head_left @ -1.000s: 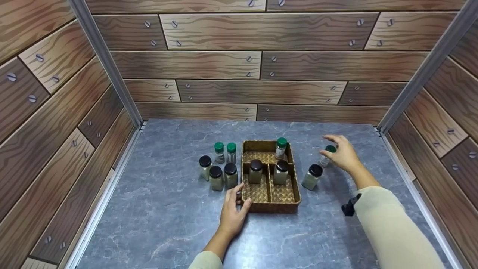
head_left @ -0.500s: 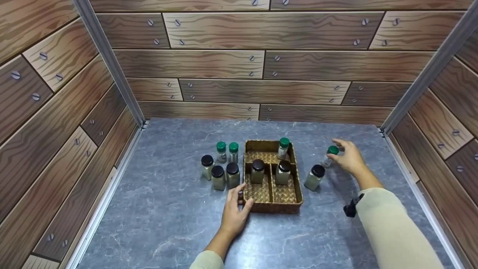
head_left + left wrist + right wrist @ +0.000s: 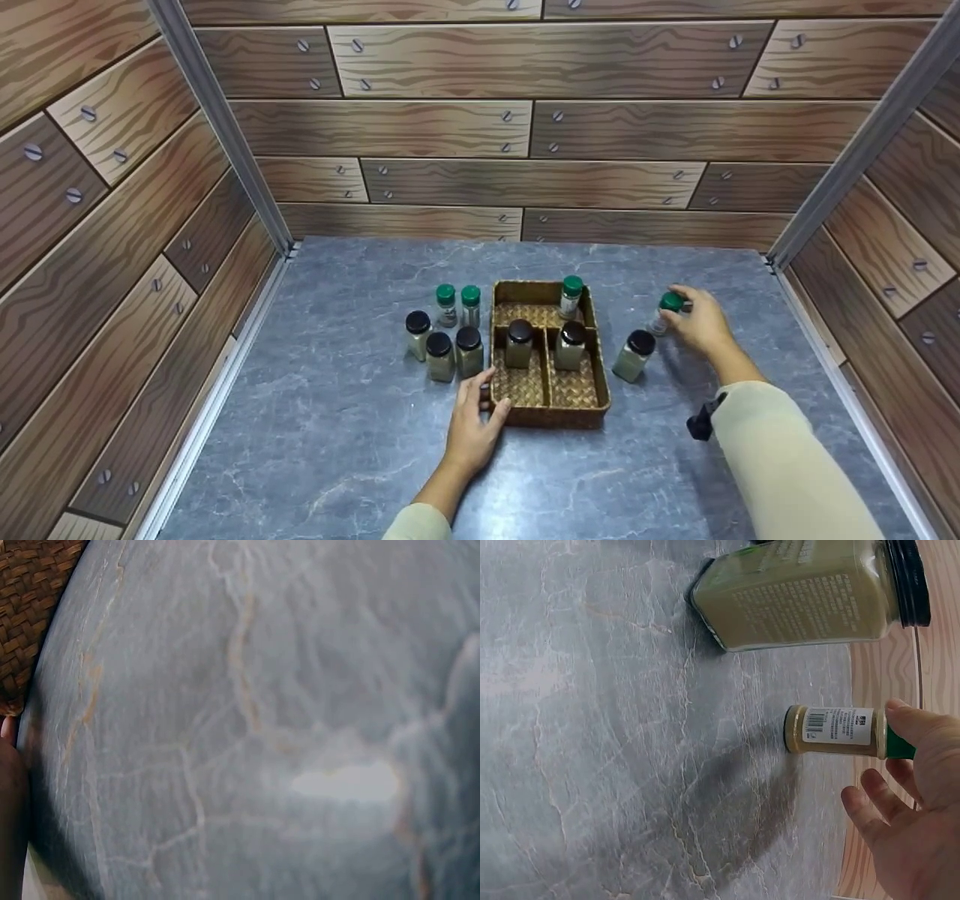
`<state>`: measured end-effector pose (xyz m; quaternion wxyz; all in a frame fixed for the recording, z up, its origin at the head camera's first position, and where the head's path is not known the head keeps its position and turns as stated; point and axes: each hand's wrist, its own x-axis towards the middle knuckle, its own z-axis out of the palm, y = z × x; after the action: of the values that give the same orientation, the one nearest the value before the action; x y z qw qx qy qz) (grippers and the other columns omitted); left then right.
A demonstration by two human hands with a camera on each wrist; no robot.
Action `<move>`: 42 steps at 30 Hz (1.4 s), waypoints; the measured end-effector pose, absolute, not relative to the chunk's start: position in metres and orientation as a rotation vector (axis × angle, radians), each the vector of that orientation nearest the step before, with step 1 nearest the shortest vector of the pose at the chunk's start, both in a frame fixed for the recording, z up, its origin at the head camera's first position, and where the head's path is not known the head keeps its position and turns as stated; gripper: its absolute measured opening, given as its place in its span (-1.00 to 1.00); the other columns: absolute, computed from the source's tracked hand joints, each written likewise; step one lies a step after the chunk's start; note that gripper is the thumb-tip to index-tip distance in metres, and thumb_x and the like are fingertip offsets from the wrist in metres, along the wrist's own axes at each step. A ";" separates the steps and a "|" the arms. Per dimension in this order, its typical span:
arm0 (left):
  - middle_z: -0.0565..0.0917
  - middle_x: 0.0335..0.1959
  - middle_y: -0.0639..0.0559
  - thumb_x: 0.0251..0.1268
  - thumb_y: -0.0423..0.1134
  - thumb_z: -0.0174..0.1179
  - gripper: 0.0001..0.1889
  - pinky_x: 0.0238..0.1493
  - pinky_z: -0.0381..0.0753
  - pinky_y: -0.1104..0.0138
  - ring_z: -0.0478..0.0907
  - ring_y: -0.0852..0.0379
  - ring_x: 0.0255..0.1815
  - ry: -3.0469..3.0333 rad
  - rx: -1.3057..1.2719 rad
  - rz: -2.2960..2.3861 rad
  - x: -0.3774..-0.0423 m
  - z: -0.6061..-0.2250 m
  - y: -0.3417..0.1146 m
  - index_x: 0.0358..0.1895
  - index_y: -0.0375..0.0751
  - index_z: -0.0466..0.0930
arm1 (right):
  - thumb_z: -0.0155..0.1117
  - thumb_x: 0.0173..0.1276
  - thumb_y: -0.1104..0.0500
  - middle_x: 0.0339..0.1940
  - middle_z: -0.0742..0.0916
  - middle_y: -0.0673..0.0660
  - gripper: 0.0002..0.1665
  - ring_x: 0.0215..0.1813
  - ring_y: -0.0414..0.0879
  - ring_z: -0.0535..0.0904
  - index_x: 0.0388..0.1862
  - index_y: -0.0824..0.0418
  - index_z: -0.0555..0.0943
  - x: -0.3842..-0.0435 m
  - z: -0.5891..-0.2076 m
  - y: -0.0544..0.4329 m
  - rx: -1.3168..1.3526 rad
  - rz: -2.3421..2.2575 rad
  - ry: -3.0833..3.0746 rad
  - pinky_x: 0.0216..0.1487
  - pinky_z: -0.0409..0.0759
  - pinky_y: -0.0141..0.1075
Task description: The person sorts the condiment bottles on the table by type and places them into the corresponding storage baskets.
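In the head view my right hand (image 3: 701, 324) pinches the green cap of a small spice jar (image 3: 658, 324) at the right of the table. The right wrist view shows the thumb on that cap and a white barcode label on the spice jar (image 3: 836, 726); its base appears to be on the table. A larger black-capped jar (image 3: 634, 356) stands beside it. My left hand (image 3: 471, 431) holds the front left corner of a woven basket (image 3: 555, 418), thumb at the front wall, fingers at the left side. Only the basket's edge (image 3: 30, 607) shows in the left wrist view.
The basket has three compartments: a green-capped jar (image 3: 571, 296) at the back, a black-capped jar (image 3: 518, 345) front left and another black-capped jar (image 3: 570, 346) front right. Left of it stand several jars, including a green-capped one (image 3: 446, 306) and a black-capped one (image 3: 439, 358). Wood-patterned walls enclose the table.
My right hand has closed its thumb and fingers onto the green cap, having been spread around it before. The left hand stays at the basket corner. The view has shifted slightly.
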<state>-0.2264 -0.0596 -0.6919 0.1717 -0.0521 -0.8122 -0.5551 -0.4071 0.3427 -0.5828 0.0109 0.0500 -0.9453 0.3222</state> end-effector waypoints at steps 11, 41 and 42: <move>0.56 0.32 -0.12 0.52 -0.13 0.34 -0.42 0.17 0.73 0.28 0.66 -0.05 0.10 -2.313 -0.152 -1.585 -0.225 -0.691 -0.061 0.52 -0.08 0.47 | 0.36 0.61 0.08 0.43 0.62 0.53 -0.38 0.38 0.49 0.59 0.55 0.25 0.52 -0.404 -0.587 0.341 0.056 0.917 -2.911 0.39 0.58 0.35; 0.56 0.29 -0.13 0.53 -0.19 0.33 -0.43 0.15 0.72 0.27 0.66 0.01 0.07 -2.340 -0.143 -1.546 -0.226 -0.691 -0.060 0.53 -0.07 0.47 | 0.41 0.48 0.32 0.19 0.66 0.54 -0.50 0.22 0.49 0.67 0.34 0.42 0.61 -0.391 -0.595 0.341 0.200 0.974 -2.774 0.26 0.70 0.30; 0.56 0.29 -0.14 0.53 -0.18 0.34 -0.43 0.15 0.72 0.27 0.66 0.01 0.07 -2.338 -0.143 -1.547 -0.226 -0.691 -0.060 0.53 -0.08 0.47 | 0.41 0.48 0.32 0.19 0.64 0.53 -0.50 0.24 0.49 0.66 0.35 0.42 0.61 -0.390 -0.594 0.341 0.210 0.995 -2.774 0.28 0.69 0.30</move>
<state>-0.2258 -0.0599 -0.6914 0.1664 -0.0502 -0.8213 -0.5434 -0.3905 0.3411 -0.5939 0.0933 0.0707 -0.9348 0.3354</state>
